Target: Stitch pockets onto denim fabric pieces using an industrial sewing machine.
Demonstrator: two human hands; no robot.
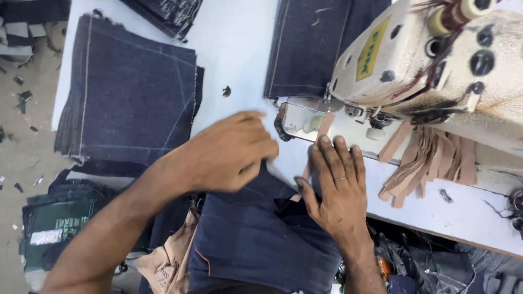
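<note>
Denim piece point(256, 228) lies near table edge, under both hands. Right hand point(335, 188) fingers spread flat, pressing cloth to hold it steady. Left hand point(229, 155) curled, pinching denim edge. Sewing machine point(436, 71) far right; denim stack point(128, 95) far left.

Dark indigo denim panels point(131, 92) with pale stitching (chalk lines too), cream sewing machine point(436, 65), tan strips point(430, 160).
</note>
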